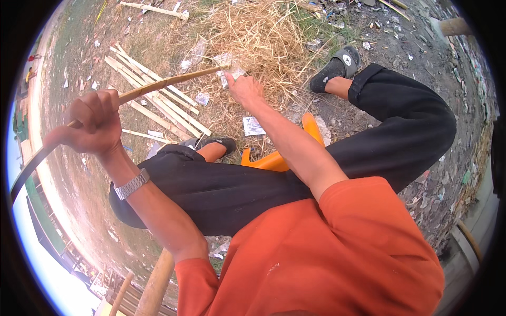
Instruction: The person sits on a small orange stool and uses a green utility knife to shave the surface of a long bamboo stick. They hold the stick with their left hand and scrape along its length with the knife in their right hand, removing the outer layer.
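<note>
long strip (158,84) runs from the left hand (92,124) at left across to the right hand (243,89) at centre. pile of split slats (153,100) lies on the ground (79,179) beneath the strip, between the hands. straw heap (263,42) lies beyond the right hand. seat (274,158) sits under the crossed legs (237,189). sandalled foot (337,66) rests right of the straw.

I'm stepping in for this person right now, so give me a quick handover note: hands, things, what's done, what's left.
Left hand: fist closed around a long thin strip, raised at the left.
Right hand: stretched forward, at the strip's far end near a scrap of plastic; grip there unclear.
Person sits on an orange stool, legs crossed.
Done: a pile of cut slats lies on the ground beside the straw.
Left: the strip in hand is apparently not yet finished.
</note>
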`<action>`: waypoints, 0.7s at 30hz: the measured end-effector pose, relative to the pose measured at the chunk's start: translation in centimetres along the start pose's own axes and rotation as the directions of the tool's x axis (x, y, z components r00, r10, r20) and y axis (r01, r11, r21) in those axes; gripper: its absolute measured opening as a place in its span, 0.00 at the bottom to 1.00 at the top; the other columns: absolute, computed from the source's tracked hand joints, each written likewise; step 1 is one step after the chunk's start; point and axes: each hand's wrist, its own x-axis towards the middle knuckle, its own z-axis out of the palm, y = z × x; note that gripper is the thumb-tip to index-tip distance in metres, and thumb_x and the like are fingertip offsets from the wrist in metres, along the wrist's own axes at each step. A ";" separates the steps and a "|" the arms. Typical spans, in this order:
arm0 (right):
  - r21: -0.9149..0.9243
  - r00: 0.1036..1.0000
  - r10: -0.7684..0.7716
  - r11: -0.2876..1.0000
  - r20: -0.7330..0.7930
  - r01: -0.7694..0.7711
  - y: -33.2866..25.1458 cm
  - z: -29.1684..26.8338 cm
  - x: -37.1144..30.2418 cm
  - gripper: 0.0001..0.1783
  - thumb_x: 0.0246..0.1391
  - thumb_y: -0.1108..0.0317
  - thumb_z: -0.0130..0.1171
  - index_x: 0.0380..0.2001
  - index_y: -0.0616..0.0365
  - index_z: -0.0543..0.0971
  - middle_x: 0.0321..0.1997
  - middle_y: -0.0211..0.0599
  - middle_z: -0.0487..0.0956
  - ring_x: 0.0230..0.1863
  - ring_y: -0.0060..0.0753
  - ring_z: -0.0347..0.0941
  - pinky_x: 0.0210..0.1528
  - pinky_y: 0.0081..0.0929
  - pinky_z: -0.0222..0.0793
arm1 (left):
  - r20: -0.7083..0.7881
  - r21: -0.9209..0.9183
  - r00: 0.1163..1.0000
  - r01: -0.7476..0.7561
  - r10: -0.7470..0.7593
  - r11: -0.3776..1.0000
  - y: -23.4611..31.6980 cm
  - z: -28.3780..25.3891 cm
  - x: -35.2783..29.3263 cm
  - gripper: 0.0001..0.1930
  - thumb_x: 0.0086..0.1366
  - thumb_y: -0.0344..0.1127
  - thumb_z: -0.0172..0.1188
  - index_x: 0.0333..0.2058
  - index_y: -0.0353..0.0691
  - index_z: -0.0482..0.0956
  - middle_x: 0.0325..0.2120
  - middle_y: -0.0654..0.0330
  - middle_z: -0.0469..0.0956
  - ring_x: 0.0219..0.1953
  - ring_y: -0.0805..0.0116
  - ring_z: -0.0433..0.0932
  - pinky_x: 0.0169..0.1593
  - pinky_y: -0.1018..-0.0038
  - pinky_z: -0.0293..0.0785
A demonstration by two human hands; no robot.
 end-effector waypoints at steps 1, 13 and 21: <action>0.021 1.000 0.019 1.000 -0.023 -0.019 0.3 0.4 0.5 0.38 0.63 0.41 0.31 0.40 0.65 0.80 0.42 0.56 0.78 0.47 0.52 0.75 0.48 0.45 0.70 | 0.016 0.003 1.000 -0.007 0.007 1.000 -0.1 0.2 0.1 0.38 0.49 0.82 0.35 0.10 0.48 0.54 0.08 0.72 0.46 0.12 0.77 0.40 0.19 0.75 0.36; 0.187 0.984 0.133 0.976 -0.114 -0.111 4.7 4.1 5.0 0.44 0.61 0.37 0.28 0.38 0.71 0.79 0.40 0.65 0.77 0.48 0.57 0.74 0.50 0.46 0.68 | -0.022 0.012 0.998 -0.051 0.051 0.999 -0.1 0.0 0.0 0.38 0.51 0.81 0.35 0.10 0.48 0.54 0.08 0.72 0.47 0.11 0.78 0.41 0.18 0.77 0.37; 0.166 0.997 -0.033 0.985 -0.069 0.044 -1.5 -0.5 -0.6 0.43 0.62 0.38 0.30 0.32 0.72 0.80 0.35 0.65 0.78 0.43 0.59 0.76 0.46 0.47 0.70 | 0.098 -0.003 0.995 -0.016 0.016 1.000 0.0 -0.2 -0.1 0.38 0.51 0.81 0.34 0.11 0.48 0.55 0.08 0.72 0.47 0.11 0.78 0.41 0.18 0.76 0.39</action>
